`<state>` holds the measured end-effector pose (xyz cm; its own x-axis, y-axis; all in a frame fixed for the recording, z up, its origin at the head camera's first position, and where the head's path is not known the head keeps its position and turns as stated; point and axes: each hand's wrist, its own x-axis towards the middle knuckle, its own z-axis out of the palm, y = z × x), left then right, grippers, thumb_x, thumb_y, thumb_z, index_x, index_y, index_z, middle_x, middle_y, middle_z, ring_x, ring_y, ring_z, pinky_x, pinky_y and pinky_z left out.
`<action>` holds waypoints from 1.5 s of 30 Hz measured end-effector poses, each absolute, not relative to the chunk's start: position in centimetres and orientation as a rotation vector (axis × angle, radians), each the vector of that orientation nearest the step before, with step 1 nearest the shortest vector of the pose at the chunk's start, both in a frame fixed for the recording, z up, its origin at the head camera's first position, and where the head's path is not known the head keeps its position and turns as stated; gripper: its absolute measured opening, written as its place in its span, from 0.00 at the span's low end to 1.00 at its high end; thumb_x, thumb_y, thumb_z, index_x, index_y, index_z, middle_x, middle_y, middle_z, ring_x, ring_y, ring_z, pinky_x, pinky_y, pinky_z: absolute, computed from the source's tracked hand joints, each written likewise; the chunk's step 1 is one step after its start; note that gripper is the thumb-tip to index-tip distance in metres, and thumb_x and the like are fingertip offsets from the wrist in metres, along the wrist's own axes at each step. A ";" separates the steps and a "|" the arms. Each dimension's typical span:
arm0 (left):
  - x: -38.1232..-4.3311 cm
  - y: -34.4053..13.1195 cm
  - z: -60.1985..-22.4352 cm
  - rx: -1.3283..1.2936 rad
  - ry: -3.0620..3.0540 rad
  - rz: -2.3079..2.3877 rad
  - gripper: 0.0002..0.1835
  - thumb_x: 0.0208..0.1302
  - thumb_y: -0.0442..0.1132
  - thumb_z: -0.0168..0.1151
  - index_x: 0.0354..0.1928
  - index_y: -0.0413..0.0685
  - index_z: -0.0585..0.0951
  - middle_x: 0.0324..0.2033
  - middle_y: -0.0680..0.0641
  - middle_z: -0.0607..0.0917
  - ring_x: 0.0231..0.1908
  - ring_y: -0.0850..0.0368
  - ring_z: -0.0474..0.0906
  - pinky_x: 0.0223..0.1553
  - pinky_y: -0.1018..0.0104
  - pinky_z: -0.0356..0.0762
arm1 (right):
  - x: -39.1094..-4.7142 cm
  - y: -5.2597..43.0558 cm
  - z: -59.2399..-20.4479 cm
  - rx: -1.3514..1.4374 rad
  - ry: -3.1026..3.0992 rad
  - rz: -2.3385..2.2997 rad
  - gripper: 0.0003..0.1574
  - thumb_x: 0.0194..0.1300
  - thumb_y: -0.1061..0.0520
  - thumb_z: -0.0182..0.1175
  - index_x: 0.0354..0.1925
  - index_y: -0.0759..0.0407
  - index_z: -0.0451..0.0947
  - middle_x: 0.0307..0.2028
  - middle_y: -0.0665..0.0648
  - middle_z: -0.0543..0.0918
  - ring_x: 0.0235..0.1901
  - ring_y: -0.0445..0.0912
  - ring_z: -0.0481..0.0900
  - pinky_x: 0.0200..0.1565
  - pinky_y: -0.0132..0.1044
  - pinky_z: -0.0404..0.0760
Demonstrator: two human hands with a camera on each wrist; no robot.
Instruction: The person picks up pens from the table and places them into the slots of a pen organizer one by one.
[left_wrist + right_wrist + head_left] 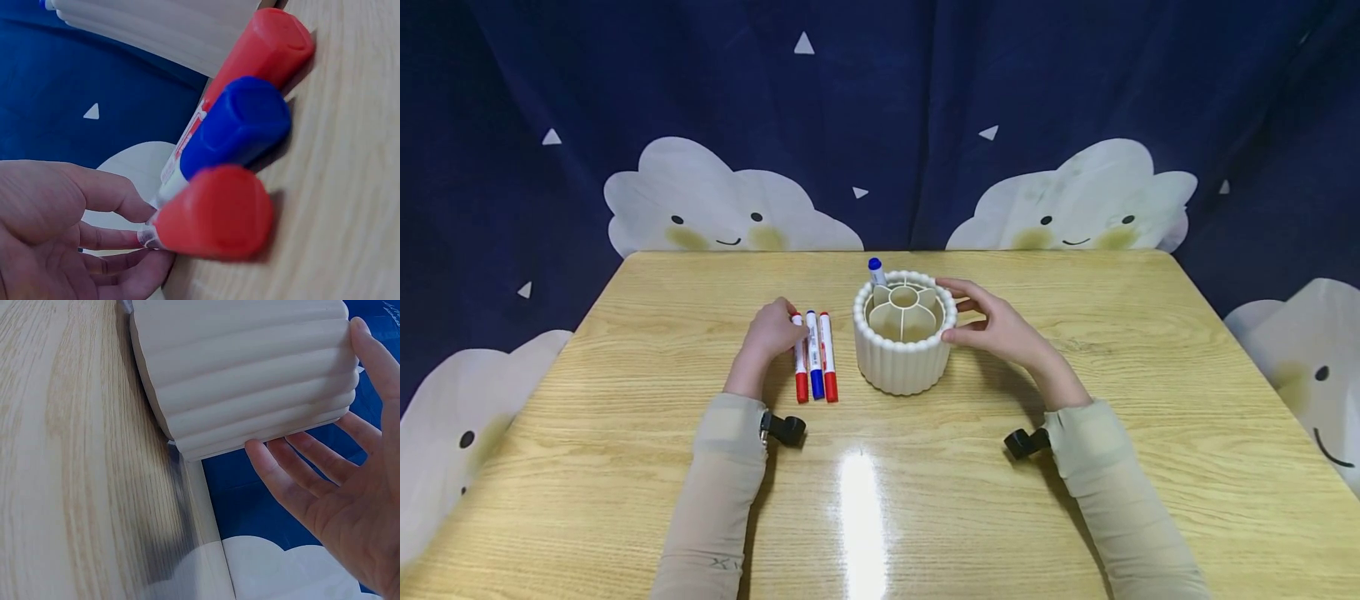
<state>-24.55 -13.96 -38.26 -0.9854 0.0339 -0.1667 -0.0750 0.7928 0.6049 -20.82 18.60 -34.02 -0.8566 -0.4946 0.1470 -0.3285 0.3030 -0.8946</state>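
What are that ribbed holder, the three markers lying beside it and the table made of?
The holder is probably matte plastic: its ridges and thin dividers look moulded. The markers seem to be smooth plastic, given their evenly coloured, moulded-looking caps. The table shows grain and a bright reflection, so glossy wood or wood-look laminate; I can't tell which.

Head view: high, set back, farthest off, facing forward and down. Left-wrist camera (788, 430), at ribbed cup's (902, 365) 8 o'clock: low, very near marker caps (817, 389). Right-wrist camera (1021, 443), cup's 4 o'clock: close alongside. All views share cup.
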 end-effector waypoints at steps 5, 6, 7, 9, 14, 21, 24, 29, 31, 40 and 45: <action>-24.3 -14.0 -37.9 -0.054 2.783 1.000 0.23 0.58 0.38 0.55 0.53 0.33 0.66 0.36 0.39 0.76 0.26 0.54 0.72 0.24 0.70 0.71 | -20.8 18.6 -34.0 -0.764 2.409 -1.585 0.44 0.53 0.63 0.65 0.65 0.59 0.57 0.58 0.62 0.67 0.54 0.55 0.68 0.51 0.51 0.74; -24.2 -14.0 -37.8 -0.061 2.784 1.006 0.23 0.58 0.38 0.55 0.54 0.34 0.66 0.35 0.40 0.76 0.26 0.54 0.72 0.24 0.70 0.71 | -20.8 18.6 -34.0 -0.765 2.410 -1.582 0.44 0.53 0.63 0.65 0.65 0.59 0.57 0.58 0.62 0.67 0.54 0.56 0.68 0.51 0.51 0.74; -24.2 -14.0 -37.7 -0.064 2.784 1.014 0.23 0.59 0.38 0.55 0.54 0.34 0.65 0.35 0.40 0.76 0.26 0.55 0.71 0.23 0.70 0.70 | -20.8 18.6 -34.0 -0.764 2.411 -1.580 0.44 0.53 0.63 0.64 0.65 0.59 0.57 0.58 0.62 0.67 0.54 0.56 0.68 0.51 0.50 0.74; -24.2 -14.0 -37.5 -0.073 2.790 1.029 0.23 0.59 0.39 0.55 0.54 0.36 0.64 0.34 0.41 0.75 0.24 0.55 0.70 0.22 0.70 0.69 | -20.7 18.6 -34.0 -0.766 2.411 -1.576 0.44 0.53 0.63 0.64 0.66 0.59 0.57 0.58 0.62 0.67 0.54 0.56 0.68 0.51 0.50 0.74; -24.2 -14.0 -36.9 -0.085 2.833 1.062 0.24 0.58 0.38 0.55 0.54 0.37 0.63 0.32 0.41 0.75 0.22 0.55 0.70 0.20 0.70 0.68 | -20.7 18.6 -33.9 -0.768 2.408 -1.581 0.44 0.53 0.63 0.64 0.66 0.60 0.57 0.58 0.62 0.67 0.54 0.56 0.68 0.51 0.51 0.74; -24.0 -14.1 -35.9 -0.065 2.921 1.175 0.24 0.56 0.38 0.55 0.54 0.38 0.63 0.36 0.40 0.75 0.29 0.51 0.70 0.25 0.67 0.69 | -20.7 18.5 -33.9 -0.764 2.402 -1.584 0.44 0.53 0.63 0.64 0.66 0.59 0.57 0.58 0.62 0.67 0.54 0.55 0.68 0.50 0.51 0.73; -23.9 -14.0 -35.5 -0.058 2.948 1.240 0.24 0.55 0.38 0.55 0.53 0.39 0.63 0.38 0.41 0.74 0.31 0.50 0.70 0.26 0.66 0.69 | -20.7 18.4 -33.8 -0.763 2.403 -1.581 0.44 0.53 0.63 0.64 0.66 0.59 0.57 0.58 0.62 0.67 0.54 0.55 0.68 0.50 0.51 0.74; -23.7 -13.7 -34.6 -0.045 2.962 1.343 0.24 0.54 0.37 0.56 0.53 0.40 0.63 0.40 0.42 0.74 0.30 0.52 0.70 0.25 0.67 0.70 | -20.6 18.5 -33.8 -0.758 2.418 -1.572 0.44 0.53 0.64 0.64 0.65 0.60 0.57 0.58 0.62 0.67 0.54 0.54 0.68 0.50 0.50 0.74; -23.5 -13.5 -34.3 -0.043 2.960 1.404 0.25 0.53 0.36 0.56 0.53 0.40 0.63 0.40 0.41 0.74 0.29 0.53 0.71 0.24 0.68 0.71 | -20.6 18.6 -33.9 -0.755 2.421 -1.570 0.44 0.53 0.64 0.64 0.65 0.60 0.57 0.58 0.62 0.67 0.53 0.54 0.68 0.50 0.50 0.74; -22.9 -13.0 -32.9 -0.033 2.969 1.662 0.25 0.53 0.34 0.56 0.54 0.42 0.63 0.42 0.42 0.74 0.26 0.55 0.74 0.21 0.69 0.72 | -20.8 18.7 -34.1 -0.755 2.427 -1.562 0.44 0.53 0.62 0.65 0.65 0.59 0.58 0.58 0.61 0.68 0.53 0.54 0.68 0.50 0.50 0.74; -22.4 -12.7 -32.3 -0.032 3.027 1.739 0.24 0.53 0.34 0.55 0.54 0.43 0.63 0.41 0.43 0.74 0.28 0.56 0.75 0.22 0.70 0.71 | -20.9 18.7 -34.1 -0.752 2.419 -1.566 0.44 0.53 0.61 0.65 0.65 0.59 0.58 0.58 0.61 0.68 0.54 0.54 0.68 0.50 0.51 0.74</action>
